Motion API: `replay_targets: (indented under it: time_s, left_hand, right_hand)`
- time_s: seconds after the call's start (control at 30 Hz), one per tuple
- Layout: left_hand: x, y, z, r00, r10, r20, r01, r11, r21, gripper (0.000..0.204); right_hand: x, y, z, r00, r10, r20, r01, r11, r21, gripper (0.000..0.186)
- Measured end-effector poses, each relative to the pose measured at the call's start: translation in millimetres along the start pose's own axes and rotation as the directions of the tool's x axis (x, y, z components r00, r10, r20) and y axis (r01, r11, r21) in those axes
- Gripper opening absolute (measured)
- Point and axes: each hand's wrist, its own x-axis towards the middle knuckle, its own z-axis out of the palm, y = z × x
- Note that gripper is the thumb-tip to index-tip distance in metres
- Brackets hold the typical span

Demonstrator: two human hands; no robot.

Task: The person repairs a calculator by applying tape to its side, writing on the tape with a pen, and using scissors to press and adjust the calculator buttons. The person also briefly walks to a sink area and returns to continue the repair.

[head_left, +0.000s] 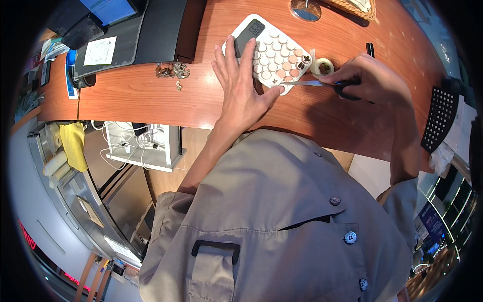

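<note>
On a wooden desk [151, 95], a spread left hand [239, 95] rests on a white calculator [274, 53], probably light, stiff, smooth and best held by its edges; the right hand [375, 78] grips a dark-handled blade [307, 83] reaching its near corner.

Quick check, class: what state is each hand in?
Left hand: open, resting on a white, round-keyed calculator.
Right hand: closed, holding a silver-bladed, dark-handled tool.
</note>
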Motion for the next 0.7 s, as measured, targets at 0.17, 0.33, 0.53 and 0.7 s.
replay_targets:
  time_s: [0.17,0.33,0.53,0.7]
  left_hand:
    - [0.6,0.3,0.0,1.000,-0.003,0.007,0.003,1.000,-0.005,0.111]
    - [0.5,1.0,-1.0,1.000,0.009,0.004,-0.009,1.000,0.001,0.110]
    - [0.1,1.0,-0.4,1.000,0.017,-0.004,-0.017,1.000,0.004,0.111]
    - [-5.3,3.8,-1.0,1.000,0.016,-0.007,-0.016,1.000,0.008,0.110]
  right_hand:
    - [-2.6,1.8,1.8,0.999,-0.030,-0.014,0.030,0.999,0.015,0.038]
    - [-0.3,1.0,6.7,0.993,-0.085,-0.078,0.082,0.996,-0.040,0.038]
    - [-3.6,-2.4,4.4,0.997,-0.064,-0.031,0.061,0.995,-0.076,0.052]
    - [-7.9,-3.0,7.4,0.998,-0.041,-0.046,0.038,0.997,-0.060,0.041]
